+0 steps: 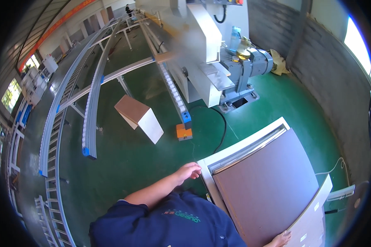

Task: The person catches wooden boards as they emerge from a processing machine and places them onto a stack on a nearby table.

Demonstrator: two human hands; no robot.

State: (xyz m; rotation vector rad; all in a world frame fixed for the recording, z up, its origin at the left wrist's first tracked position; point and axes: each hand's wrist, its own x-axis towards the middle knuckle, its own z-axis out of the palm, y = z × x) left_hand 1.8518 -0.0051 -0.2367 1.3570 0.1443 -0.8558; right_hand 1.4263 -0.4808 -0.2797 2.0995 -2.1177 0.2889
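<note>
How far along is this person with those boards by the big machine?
Already stacked: several panels in the pile. In hand: the left hand grips the pile's near corner, the right hand steadies the brown top panel. Left: one box-like piece still lies on the green floor.

Head camera looks steeply down, close over stacked boards [268, 185].

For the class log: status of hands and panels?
Left hand on white panel stack's corner. Right hand at brown board's near edge. Nothing in the way.

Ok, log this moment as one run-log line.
left hand: on corner of board stack | right hand: at stack's near edge | grip: unclear | nearby: box on green floor
</note>
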